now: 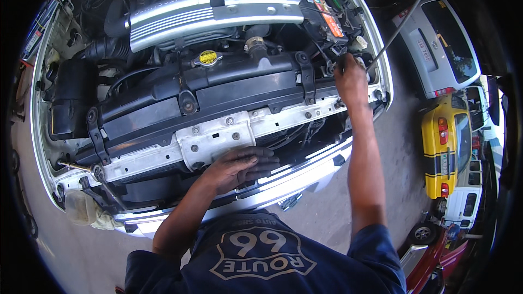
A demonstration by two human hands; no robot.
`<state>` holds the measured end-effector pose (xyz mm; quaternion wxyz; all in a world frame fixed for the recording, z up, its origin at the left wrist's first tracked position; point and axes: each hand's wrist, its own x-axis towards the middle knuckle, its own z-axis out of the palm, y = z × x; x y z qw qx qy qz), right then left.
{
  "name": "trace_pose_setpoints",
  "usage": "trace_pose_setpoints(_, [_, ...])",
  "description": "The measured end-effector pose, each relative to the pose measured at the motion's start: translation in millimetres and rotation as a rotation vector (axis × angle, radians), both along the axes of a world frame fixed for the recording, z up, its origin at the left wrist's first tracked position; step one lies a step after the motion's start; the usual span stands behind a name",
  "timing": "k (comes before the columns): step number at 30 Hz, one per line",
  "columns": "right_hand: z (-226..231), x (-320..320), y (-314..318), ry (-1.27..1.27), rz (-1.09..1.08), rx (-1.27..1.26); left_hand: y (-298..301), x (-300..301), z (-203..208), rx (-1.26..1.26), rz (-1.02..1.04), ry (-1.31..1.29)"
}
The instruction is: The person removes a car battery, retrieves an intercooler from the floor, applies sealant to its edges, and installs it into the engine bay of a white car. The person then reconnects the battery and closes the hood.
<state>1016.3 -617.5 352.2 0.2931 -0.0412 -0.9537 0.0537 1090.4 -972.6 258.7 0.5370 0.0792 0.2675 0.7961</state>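
Observation:
My right hand reaches into the front right corner of an open engine bay, beside the battery with its orange label. Its fingers are closed around something dark that I cannot make out. My left hand is held over the white front crossmember, fingers stretched out and nothing in them. Behind the crossmember lies the black radiator with its yellow-topped cap. At the left end of the crossmember rests a ratchet with a shiny extension.
A slanting prop rod rises beside my right hand. At the front left corner are a translucent plastic container and a pale cloth. A small tool set lies on the floor. A yellow car and other vehicles stand right.

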Motion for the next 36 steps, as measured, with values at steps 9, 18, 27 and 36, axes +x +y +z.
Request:
trace_pose_setpoints(9, [-9, -61, 39, -0.535, -0.277, 0.280, -8, -8, -8, -0.097, 0.012, 0.018])
trace_pose_setpoints(18, [-27, -66, 56, -0.494, -0.331, 0.222, -7, -5, -16, -0.073, 0.046, -0.039])
trace_pose_setpoints(27, [-98, -68, 167, -0.325, -0.189, 0.897, 4, 0, -38, -0.283, 0.145, 0.071])
trace_pose_setpoints(36, [-98, -61, 128, -0.195, -0.249, 0.275, 13, 2, -43, -0.090, 0.107, 0.045])
